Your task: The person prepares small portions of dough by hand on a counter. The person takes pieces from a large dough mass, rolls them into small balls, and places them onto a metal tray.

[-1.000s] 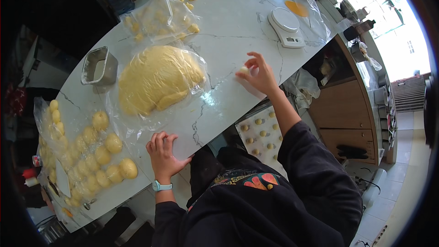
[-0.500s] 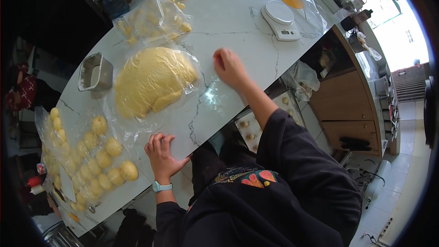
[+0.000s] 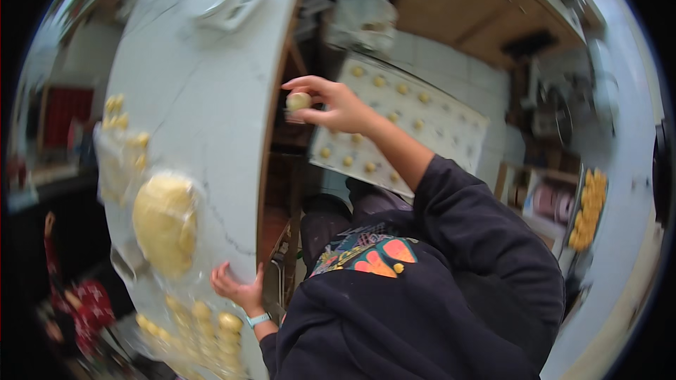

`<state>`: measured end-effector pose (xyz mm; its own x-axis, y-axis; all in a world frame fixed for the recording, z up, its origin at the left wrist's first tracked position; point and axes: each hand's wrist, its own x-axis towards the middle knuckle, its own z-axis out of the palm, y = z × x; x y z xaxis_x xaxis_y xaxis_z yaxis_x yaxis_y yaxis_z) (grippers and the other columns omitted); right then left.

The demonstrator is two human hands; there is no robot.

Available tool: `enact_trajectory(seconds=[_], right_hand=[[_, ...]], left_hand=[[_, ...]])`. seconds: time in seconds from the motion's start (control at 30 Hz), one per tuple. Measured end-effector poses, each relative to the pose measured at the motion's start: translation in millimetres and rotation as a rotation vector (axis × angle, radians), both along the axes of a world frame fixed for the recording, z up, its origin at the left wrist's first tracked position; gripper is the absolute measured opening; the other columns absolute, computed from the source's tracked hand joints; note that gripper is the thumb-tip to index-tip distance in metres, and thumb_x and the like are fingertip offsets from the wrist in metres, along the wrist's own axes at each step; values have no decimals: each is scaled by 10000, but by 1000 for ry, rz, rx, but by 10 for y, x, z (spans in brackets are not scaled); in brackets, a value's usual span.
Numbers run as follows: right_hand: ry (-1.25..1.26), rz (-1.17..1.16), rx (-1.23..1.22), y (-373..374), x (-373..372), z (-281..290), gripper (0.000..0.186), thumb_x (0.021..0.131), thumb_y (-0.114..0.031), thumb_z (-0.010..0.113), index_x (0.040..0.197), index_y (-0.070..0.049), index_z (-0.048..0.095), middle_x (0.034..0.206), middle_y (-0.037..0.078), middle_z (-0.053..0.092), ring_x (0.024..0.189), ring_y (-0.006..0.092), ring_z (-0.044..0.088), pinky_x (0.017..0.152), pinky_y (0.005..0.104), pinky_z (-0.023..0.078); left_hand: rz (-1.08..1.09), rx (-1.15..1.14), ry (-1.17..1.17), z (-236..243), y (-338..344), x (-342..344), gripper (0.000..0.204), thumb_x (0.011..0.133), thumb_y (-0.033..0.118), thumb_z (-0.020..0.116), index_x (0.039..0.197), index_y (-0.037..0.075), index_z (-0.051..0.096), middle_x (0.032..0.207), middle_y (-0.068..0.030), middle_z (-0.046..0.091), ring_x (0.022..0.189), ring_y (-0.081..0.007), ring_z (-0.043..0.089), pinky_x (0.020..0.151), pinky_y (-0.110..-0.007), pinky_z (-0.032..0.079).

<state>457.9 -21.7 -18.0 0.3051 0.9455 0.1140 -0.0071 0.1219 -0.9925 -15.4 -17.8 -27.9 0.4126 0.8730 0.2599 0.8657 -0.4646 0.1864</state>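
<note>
My right hand [image 3: 320, 102] pinches a small pale dough ball [image 3: 298, 100] above the counter's edge, beside a white tray [image 3: 451, 123] lower down with rows of small dough balls. My left hand [image 3: 238, 288] is open on the near edge of the marble counter [image 3: 183, 84], fingers spread, holding nothing. On the counter lie a large yellow dough mass [image 3: 165, 225] under clear plastic, rows of dough balls [image 3: 229, 324] in plastic and smaller pieces [image 3: 114, 105] farther along. The view is blurred.
A white scale [image 3: 224, 0] is on the counter's far part, a metal container [image 3: 128, 262] beside the dough. A plastic bag [image 3: 360, 17] lies by wooden cabinets [image 3: 472, 0]. At right is a pan of golden pieces [image 3: 589, 207]. A person in red [image 3: 91, 309] is across the counter.
The view has swung round to the right, bringing the tray fully into sight. My right hand has moved from over the counter to its edge with the ball. My left hand stays at the edge.
</note>
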Motion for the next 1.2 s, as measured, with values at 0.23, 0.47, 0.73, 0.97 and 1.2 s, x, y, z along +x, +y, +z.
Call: enact_trajectory(seconds=[0.23,0.47,0.73,0.97,1.2], right_hand=[[42,-641,-930,-3205,547,-2047,446,802,-151,683,1233,-46,651,1089,79,702,973,173,667,850,308,530],[-230,-698,-1155,-3732,-554,-2530,368,729,-150,735,1073,-32,674,1030,171,671,941,331,658,850,398,532],[-313,-616,-1049,-3604,-498,-2411,416,726,-38,712,1133,-92,641,1179,126,597,1091,344,593,903,425,507],[-416,-774,-701,-2091,195,-1558,313,801,-42,717,1104,-61,641,1044,114,637,885,252,663,786,365,539],[-654,-149,282,1060,-567,174,118,871,-5,653,988,-16,645,987,123,647,879,273,645,820,354,525]], left_hand=[[-89,52,74,-1,74,24,749,659,529,850,1173,96,520,1194,-112,496,1213,-364,431,1015,-541,330],[-140,160,62,-166,247,-154,739,671,531,845,1169,91,522,1127,-110,527,1126,-333,501,967,-493,380],[-61,143,43,-166,127,-129,733,670,521,845,1157,84,514,1144,-121,507,1126,-338,491,965,-509,366],[-51,20,115,64,47,123,771,649,531,835,1180,97,482,1213,-134,459,1243,-383,379,1048,-558,292],[144,-73,-29,264,-3,231,808,540,497,870,1187,179,504,1230,-125,456,1264,-370,383,1053,-545,279]])
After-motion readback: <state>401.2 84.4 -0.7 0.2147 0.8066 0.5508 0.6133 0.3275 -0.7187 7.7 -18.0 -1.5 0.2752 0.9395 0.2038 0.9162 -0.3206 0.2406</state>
